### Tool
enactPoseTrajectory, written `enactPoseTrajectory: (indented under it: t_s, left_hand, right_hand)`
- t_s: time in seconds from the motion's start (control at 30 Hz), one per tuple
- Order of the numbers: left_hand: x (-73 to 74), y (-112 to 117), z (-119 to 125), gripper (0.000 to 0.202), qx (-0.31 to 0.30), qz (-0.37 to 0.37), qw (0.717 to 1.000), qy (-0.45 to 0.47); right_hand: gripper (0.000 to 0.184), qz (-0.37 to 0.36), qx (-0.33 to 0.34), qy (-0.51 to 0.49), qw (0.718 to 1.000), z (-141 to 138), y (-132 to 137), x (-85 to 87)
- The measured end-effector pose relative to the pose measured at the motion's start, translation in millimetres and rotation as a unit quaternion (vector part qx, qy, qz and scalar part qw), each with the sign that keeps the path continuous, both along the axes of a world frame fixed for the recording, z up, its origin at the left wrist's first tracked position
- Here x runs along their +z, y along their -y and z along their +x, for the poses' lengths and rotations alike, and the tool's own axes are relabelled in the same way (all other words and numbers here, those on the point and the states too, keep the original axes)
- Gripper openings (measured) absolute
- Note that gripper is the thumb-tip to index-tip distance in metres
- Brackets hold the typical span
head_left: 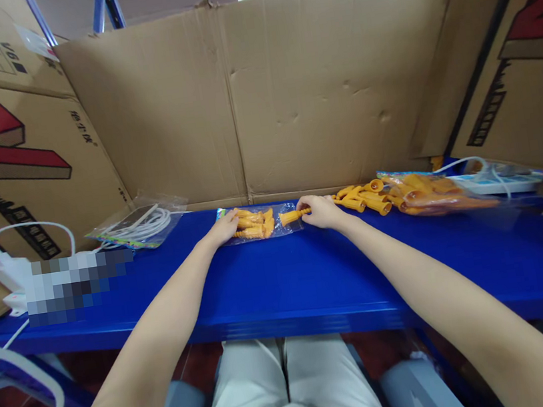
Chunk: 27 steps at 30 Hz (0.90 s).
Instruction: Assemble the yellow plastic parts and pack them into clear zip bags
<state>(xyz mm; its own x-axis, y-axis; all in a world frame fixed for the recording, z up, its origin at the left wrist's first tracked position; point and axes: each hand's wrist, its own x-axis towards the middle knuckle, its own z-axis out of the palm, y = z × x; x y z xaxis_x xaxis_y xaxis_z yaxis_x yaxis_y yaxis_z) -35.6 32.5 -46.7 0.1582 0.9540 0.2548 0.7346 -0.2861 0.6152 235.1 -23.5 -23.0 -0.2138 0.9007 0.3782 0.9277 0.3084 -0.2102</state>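
My left hand (pixel 224 229) is closed on the left end of a clear plastic bag (pixel 283 231), which lies flat on the blue shelf and has a colourful printed edge. Several orange trumpet-shaped plastic pieces (pixel 252 219) are in it. My right hand (pixel 322 211) pinches the narrow end of another orange trumpet-shaped piece (pixel 291 217), its flared end pointing left over the bag's right part. Whether that piece is inside the bag or above it, I cannot tell. A loose pile of the same orange pieces (pixel 364 198) lies just right of my right hand.
A filled bag of orange pieces (pixel 426 192) lies right of the pile, before a white power strip (pixel 498 182). On the left are a bag with a white cable (pixel 146 224) and white plugs (pixel 14 283). Cardboard walls (pixel 316 89) enclose the blue shelf (pixel 283 283).
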Motion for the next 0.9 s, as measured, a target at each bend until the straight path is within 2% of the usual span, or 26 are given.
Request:
enactPoseTrajectory:
  t_s: [0.13,0.27,0.5,0.57,0.77,0.9]
  left_hand:
    - [0.6,2,5,0.046,-0.029,-0.019,0.998,0.05]
    - [2.7,7,9,0.043,-0.065,-0.026,0.992,0.106]
    - [11.3,30,20,0.043,-0.196,-0.087,0.953,0.213]
    - [13.4,35,23,0.043,-0.215,-0.109,0.942,0.233]
    - [12.1,34,26,0.046,-0.18,-0.112,0.938,0.275]
    - [9.6,27,25,0.052,-0.167,-0.083,0.945,0.269]
  right_hand:
    - [0.023,-0.007,0.014,-0.062,0.998,-8,3,1.3]
    - [0.02,-0.029,0.05,-0.144,0.988,-9,-4,-4.3]
    - [0.011,-0.068,0.152,-0.296,0.941,-12,-17,-15.9]
    - [0.012,-0.081,0.164,-0.317,0.931,-14,-17,-17.8]
    - [0.017,-0.104,0.165,-0.368,0.909,-21,-12,-19.7]
    - [0.018,-0.154,0.159,-0.429,0.876,-26,-4,-16.4]
